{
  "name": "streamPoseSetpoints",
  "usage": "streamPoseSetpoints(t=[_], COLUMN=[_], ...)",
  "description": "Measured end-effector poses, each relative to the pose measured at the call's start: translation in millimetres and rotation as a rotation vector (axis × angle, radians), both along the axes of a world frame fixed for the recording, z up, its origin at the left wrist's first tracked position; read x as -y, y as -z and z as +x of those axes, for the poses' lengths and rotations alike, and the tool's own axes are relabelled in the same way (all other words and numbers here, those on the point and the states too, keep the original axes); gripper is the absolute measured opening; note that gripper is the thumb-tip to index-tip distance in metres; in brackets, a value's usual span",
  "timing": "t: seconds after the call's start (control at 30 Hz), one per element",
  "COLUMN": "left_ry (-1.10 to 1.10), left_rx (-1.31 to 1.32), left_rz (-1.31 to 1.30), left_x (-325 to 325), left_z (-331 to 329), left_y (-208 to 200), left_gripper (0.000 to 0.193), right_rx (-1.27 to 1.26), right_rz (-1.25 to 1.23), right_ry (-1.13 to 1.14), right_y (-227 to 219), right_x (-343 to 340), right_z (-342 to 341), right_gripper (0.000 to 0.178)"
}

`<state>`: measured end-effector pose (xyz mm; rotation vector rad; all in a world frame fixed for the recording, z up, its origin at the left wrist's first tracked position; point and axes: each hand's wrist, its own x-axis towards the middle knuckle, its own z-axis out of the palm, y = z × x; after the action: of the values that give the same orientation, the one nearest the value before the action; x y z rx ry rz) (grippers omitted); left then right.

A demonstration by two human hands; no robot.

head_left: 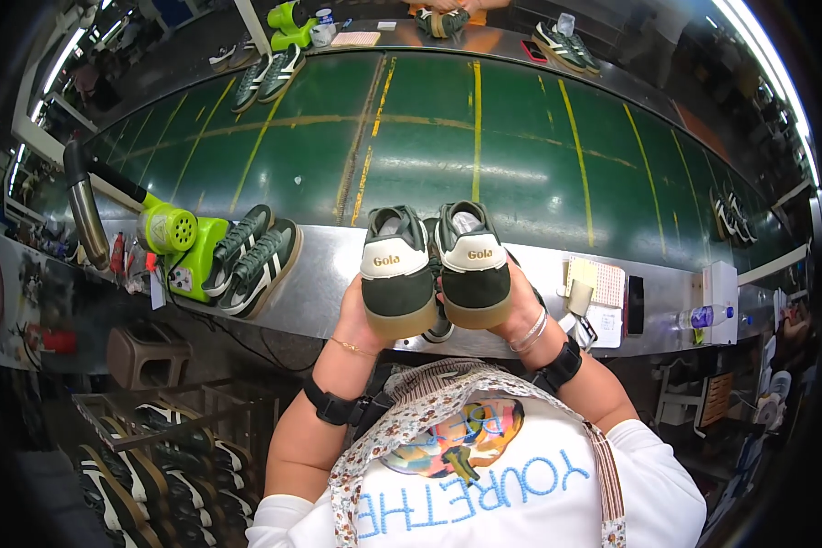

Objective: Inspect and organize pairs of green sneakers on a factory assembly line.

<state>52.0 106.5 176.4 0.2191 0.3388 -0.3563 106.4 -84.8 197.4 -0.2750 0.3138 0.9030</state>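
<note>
Two dark green sneakers with white heel patches and gum soles are held up side by side, heels facing me. My left hand (353,317) is closed round the outer side of the left sneaker (397,283). Round the right sneaker (471,274) my right hand (523,306) is closed in the same way; most fingers of both hands are hidden by the shoes. Behind and below the held pair, parts of another dark shoe (439,327) show at the metal bench. To the left, a pair of green sneakers with white stripes (263,265) stands on the bench.
A lime-green hot-air blower (187,242) with a metal nozzle stands at left. Beyond the metal bench edge (338,260) runs a green conveyor belt (429,155). Notepads (596,281), a phone (634,304) and a bottle (706,316) lie at right. Shoes fill a rack (169,438) lower left. A person's hands (443,20) work across the belt.
</note>
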Motion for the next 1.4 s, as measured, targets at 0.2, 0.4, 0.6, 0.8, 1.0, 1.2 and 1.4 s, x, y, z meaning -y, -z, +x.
streamPoseSetpoints(t=[0.2, 0.4, 0.6, 0.8, 1.0, 1.2, 1.4], left_ry=[-0.075, -0.061, -0.068, -0.063, -0.439, -0.574, -0.561], left_rx=[-0.024, 0.027, -0.002, 0.107, -0.060, 0.078, 0.100], left_rz=[-0.193, -0.030, -0.003, -0.162, 0.328, 0.504, 0.502], left_x=[5, 8, 6, 0, -9, -15, -13], left_z=[2, 3, 5, 6, 1, -6, -9], left_y=[5, -10, 0, 11, -15, -24, -28], left_gripper=[0.045, 0.043, 0.047, 0.048, 0.044, 0.030, 0.029], right_rx=[0.002, 0.015, -0.032, 0.027, 0.115, 0.382, 0.414], right_rz=[0.282, 0.266, 0.232, 0.087, -0.137, -0.352, -0.427], right_ry=[0.005, 0.010, 0.027, 0.083, 0.407, 0.503, 0.628], right_y=[28, 23, 27, 27, 9, 6, -4], right_x=[3, 7, 5, 5, 25, 37, 30], right_z=[1, 2, 4, 4, 7, 5, 0], right_gripper=[0.066, 0.065, 0.066, 0.066, 0.056, 0.035, 0.033])
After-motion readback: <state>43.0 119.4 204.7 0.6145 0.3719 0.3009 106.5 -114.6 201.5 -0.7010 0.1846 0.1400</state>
